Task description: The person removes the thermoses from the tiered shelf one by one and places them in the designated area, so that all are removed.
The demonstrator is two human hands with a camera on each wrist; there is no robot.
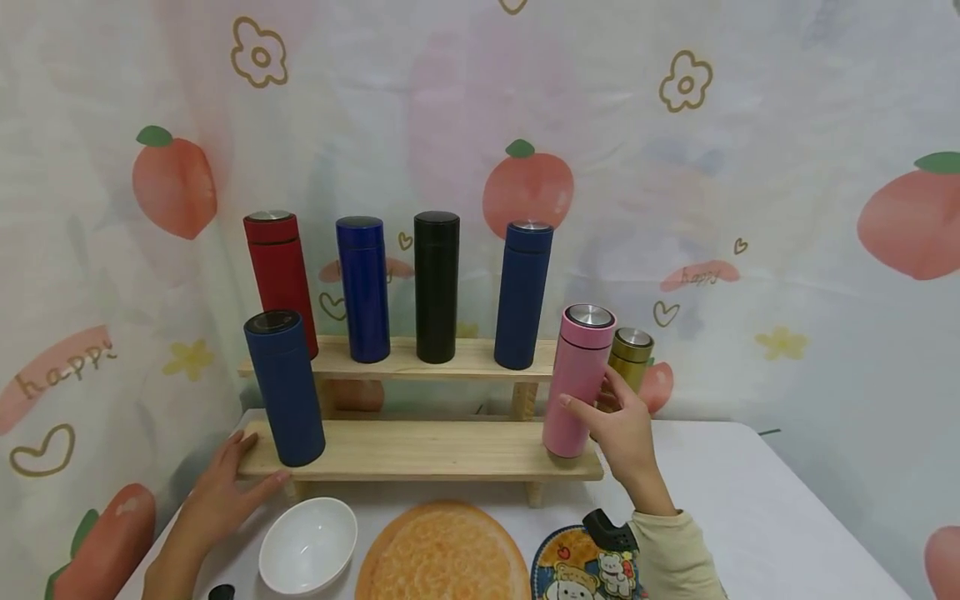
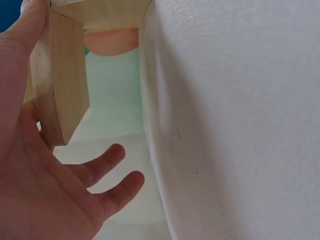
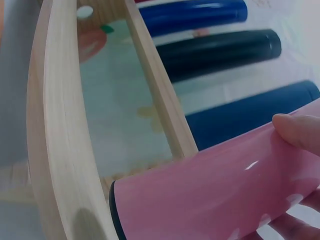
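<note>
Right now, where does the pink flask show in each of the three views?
Head: pink flask stands at the right end of the lower shelf, held by the right hand.
Left wrist: not in it; only the left hand and a wooden leg.
Right wrist: fills the lower right, thumb on it.
Shared landmark: the wooden shelf.

You're facing a white curtain (image 1: 787,167) printed with peaches, flowers, "happy" — it's hanging behind a white table (image 1: 780,517). Soft, even light is falling across both — no hard shadows.
</note>
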